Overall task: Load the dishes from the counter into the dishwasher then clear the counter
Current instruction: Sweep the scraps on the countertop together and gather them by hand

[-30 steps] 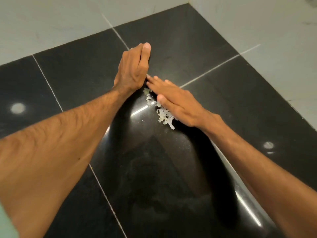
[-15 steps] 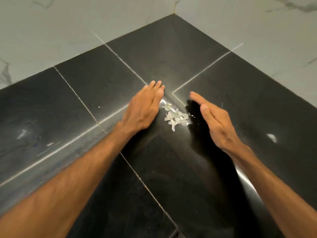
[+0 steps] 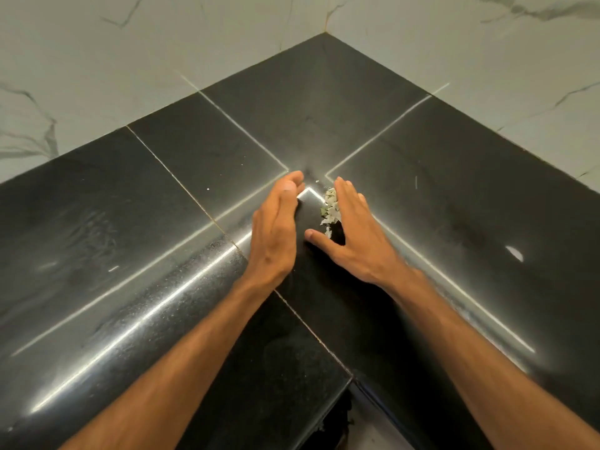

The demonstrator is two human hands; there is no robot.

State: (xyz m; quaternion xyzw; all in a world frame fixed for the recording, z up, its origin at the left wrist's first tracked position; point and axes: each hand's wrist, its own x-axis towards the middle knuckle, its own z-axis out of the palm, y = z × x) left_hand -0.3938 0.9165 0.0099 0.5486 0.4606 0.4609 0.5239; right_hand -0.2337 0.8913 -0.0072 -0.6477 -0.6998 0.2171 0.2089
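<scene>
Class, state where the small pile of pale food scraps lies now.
Head view, centre: the small pile of pale food scraps lies on the glossy black stone counter, against the right hand, with the left hand just apart.

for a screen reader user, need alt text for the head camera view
Two open hands, the left hand on its edge and the right hand beside it, bracket a small pile of pale food scraps on a glossy black stone counter. The scraps touch the right hand's fingers; white marble-veined walls meet behind.
</scene>
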